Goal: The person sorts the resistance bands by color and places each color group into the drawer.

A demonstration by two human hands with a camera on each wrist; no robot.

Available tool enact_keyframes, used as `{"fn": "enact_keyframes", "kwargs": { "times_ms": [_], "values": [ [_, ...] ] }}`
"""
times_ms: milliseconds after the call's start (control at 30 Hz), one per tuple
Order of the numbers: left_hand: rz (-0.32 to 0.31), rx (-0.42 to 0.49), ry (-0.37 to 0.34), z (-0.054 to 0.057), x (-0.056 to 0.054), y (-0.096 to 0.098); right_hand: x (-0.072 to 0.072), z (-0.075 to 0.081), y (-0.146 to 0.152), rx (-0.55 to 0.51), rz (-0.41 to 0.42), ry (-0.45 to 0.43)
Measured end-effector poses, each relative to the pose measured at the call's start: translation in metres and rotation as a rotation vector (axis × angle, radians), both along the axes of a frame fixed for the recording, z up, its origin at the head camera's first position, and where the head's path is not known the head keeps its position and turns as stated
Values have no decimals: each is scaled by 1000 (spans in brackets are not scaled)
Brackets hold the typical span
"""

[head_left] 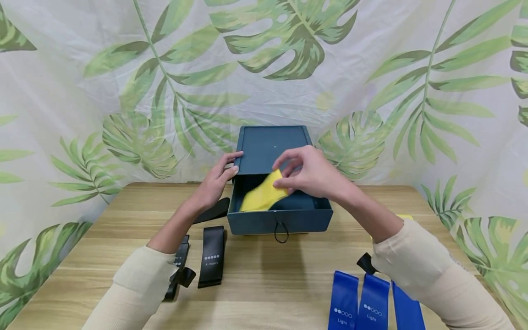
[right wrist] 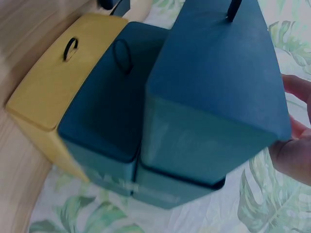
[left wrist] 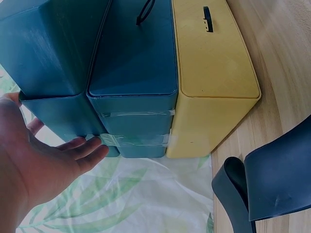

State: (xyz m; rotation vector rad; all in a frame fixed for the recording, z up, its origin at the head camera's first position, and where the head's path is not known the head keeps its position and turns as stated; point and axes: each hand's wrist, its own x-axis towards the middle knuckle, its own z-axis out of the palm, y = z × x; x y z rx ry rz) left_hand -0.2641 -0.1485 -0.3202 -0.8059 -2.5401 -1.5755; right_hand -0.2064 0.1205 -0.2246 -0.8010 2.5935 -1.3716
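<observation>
Cream sleeves (head_left: 132,279) come in from the bottom corners, closest to the camera, with blue bands (head_left: 373,302) marked "Light" by the right one. Ahead of them the right hand (head_left: 315,172) pinches a yellow band (head_left: 264,195) between thumb and fingertips; the band slants down into the pulled-out drawer (head_left: 303,223) at the top of a dark cabinet (head_left: 272,146). The left hand (head_left: 210,188) lies along the cabinet's left side, fingers spread and relaxed, gripping nothing, and seems to steady it.

The step in hand looks like handling the band at the drawer; whether it is going in or coming out, I cannot tell. The next move calls for a secure pinch, and for keeping the band clear of the drawer's front and the cabinet's overhanging top edge.

Below the open drawer sit a closed dark drawer (left wrist: 138,58) and a yellow drawer (left wrist: 218,53). On the table (head_left: 280,279), a black band (head_left: 211,259) stands near the left sleeve, which partly hides another. Beyond the right forearm only a sliver of something yellow shows.
</observation>
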Motion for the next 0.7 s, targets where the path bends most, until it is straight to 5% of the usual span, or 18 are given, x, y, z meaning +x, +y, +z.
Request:
{"fn": "enact_keyframes", "kwargs": {
  "times_ms": [400, 700],
  "values": [
    [0, 12, 5, 2, -1, 1, 3, -10, 21, 276, -95, 62],
    [-10, 23, -9, 0, -1, 0, 0, -16, 24, 323, -97, 61]
  ]
}}
